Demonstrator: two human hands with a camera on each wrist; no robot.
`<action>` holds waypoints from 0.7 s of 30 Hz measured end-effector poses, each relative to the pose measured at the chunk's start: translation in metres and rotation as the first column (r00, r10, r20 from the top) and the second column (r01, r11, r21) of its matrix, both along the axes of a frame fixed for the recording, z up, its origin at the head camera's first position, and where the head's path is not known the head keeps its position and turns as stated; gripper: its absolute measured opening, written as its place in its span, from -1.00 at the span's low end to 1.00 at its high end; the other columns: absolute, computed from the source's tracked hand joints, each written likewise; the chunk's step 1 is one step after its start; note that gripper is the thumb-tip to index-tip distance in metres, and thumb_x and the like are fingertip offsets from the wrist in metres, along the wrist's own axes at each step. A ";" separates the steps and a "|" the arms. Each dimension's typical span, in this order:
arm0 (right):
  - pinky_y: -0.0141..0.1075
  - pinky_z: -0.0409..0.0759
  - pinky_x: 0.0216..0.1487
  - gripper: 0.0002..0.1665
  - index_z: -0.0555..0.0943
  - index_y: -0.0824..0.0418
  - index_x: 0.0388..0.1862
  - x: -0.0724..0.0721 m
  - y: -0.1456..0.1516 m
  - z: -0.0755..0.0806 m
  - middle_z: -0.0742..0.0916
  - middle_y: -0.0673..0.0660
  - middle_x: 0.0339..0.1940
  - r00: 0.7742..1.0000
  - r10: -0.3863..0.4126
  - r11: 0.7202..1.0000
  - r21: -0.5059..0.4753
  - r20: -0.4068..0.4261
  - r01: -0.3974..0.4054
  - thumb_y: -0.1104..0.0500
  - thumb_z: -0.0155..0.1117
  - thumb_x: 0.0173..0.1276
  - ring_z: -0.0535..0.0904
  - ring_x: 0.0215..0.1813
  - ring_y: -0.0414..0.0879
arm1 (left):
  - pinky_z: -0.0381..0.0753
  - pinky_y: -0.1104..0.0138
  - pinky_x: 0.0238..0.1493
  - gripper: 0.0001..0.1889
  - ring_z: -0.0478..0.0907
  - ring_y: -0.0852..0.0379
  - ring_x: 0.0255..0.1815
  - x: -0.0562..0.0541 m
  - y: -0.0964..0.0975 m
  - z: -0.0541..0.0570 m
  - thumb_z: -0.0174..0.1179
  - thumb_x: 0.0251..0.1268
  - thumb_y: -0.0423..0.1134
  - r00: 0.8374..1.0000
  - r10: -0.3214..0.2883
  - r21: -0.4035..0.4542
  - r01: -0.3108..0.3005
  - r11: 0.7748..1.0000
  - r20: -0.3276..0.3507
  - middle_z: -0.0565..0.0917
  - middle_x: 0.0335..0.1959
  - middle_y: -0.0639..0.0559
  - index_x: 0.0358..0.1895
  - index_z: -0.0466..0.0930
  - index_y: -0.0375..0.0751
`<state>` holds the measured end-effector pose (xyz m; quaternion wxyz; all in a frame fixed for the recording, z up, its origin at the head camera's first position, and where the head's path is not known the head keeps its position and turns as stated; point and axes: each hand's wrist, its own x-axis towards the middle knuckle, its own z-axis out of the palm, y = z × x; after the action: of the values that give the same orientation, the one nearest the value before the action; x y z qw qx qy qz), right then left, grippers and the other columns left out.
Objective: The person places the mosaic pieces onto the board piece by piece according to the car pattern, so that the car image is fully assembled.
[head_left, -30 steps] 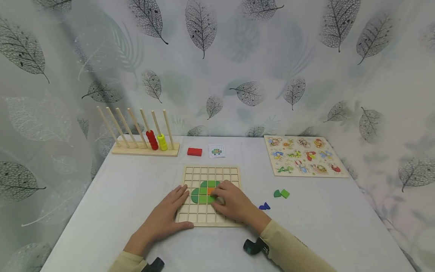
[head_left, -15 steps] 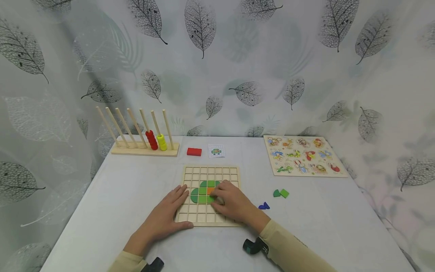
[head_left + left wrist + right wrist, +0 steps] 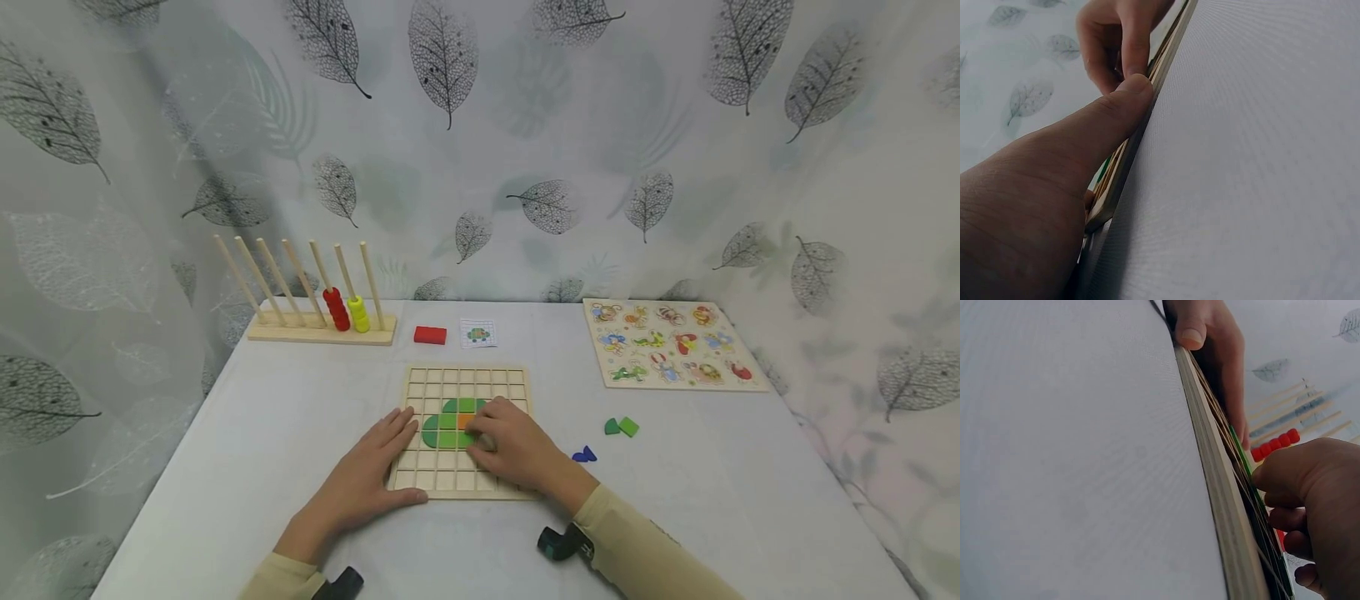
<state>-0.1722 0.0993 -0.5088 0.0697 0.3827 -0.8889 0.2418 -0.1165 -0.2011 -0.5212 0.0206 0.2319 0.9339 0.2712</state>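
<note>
A wooden grid board (image 3: pixel 446 481) lies at the middle of the table with green tiles (image 3: pixel 447 421) and an orange tile (image 3: pixel 464 422) in its cells. My left hand (image 3: pixel 367 471) rests along its left side, fingers straight. In the left wrist view, my left thumb (image 3: pixel 1132 94) touches the near edge. Over the board's right half, my right hand (image 3: pixel 517 446) has curled fingers, with thumb and index finger around a green tile (image 3: pixel 467 440) beside the orange one. The hand hides much of this tile and the cells beyond.
Loose green pieces (image 3: pixel 628 427) and blue pieces (image 3: pixel 583 455) lie right of the board. Behind it are a red block (image 3: pixel 430 335) and a pattern card (image 3: pixel 478 333). A pegged stand (image 3: pixel 322 335) is back left, an insect puzzle (image 3: pixel 667 343) back right.
</note>
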 end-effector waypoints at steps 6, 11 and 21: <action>-0.28 0.65 0.12 -0.72 0.83 0.08 0.05 0.001 0.001 0.004 0.74 -0.08 -0.06 1.000 0.008 1.000 -0.023 0.013 -0.008 0.12 0.57 0.38 0.56 0.04 -0.17 | 0.21 -0.15 0.63 0.21 -0.02 -0.07 0.78 0.000 0.000 0.000 0.39 0.17 0.54 1.000 -0.001 0.001 0.001 1.000 0.007 0.13 0.78 0.04 0.73 0.24 -0.14; -0.27 0.66 0.12 -0.69 0.83 0.07 0.07 0.001 0.002 0.007 0.73 -0.11 -0.05 1.000 0.012 0.999 -0.038 0.004 -0.011 0.12 0.59 0.36 0.56 0.05 -0.18 | 0.24 -0.16 0.61 0.18 0.03 -0.11 0.77 0.000 0.001 0.000 0.41 0.18 0.51 1.000 -0.005 -0.003 0.005 1.000 -0.018 0.17 0.77 0.01 0.71 0.27 -0.17; -0.26 0.68 0.13 -0.67 0.83 0.12 0.07 0.001 0.012 0.021 0.73 -0.06 -0.01 1.000 -0.016 0.997 -0.080 -0.018 0.015 0.14 0.61 0.35 0.58 0.09 -0.16 | 0.28 -0.21 0.58 0.15 0.07 -0.16 0.75 0.002 0.001 0.003 0.43 0.20 0.47 0.999 -0.002 0.021 0.002 1.000 -0.032 0.21 0.75 -0.02 0.70 0.30 -0.20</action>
<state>-0.1709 0.1114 -0.4879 0.0953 0.3749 -0.8809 0.2729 -0.1148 -0.1998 -0.5186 0.0037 0.2372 0.9311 0.2771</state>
